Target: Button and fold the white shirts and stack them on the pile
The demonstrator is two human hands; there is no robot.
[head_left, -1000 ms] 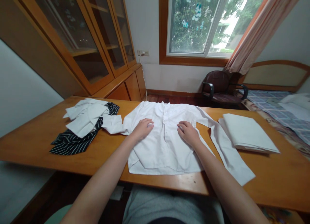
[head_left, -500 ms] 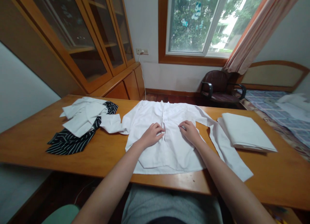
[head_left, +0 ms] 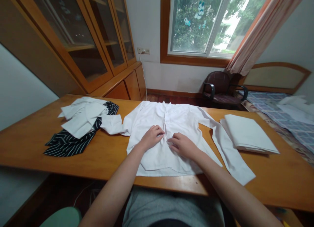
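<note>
A white long-sleeved shirt [head_left: 152, 158] lies front up on the wooden table, collar toward the far edge and buttoned strip running down its middle. Just left of that strip, my left hand [head_left: 152, 137] has its fingers curled and pinched on the cloth. My right hand [head_left: 183, 145] is close by on the other side, its bent fingers closed on the fabric near the strip; the fingertips are partly hidden. One sleeve [head_left: 229, 150] stretches down to the right, while the left sleeve lies bent outward.
White cloth pieces [head_left: 84, 115] lie over black-and-white striped fabric [head_left: 71, 142] on the left of the table [head_left: 26, 138]. A folded white cloth [head_left: 249, 132] sits to the right. Beyond stand a glass-doored cabinet [head_left: 98, 47], an armchair [head_left: 219, 89] and a bed [head_left: 274, 105].
My right hand has moved left and slightly toward me, to the shirt's middle. The shirt's right side edge now spreads further out. My left hand has stayed nearly in place.
</note>
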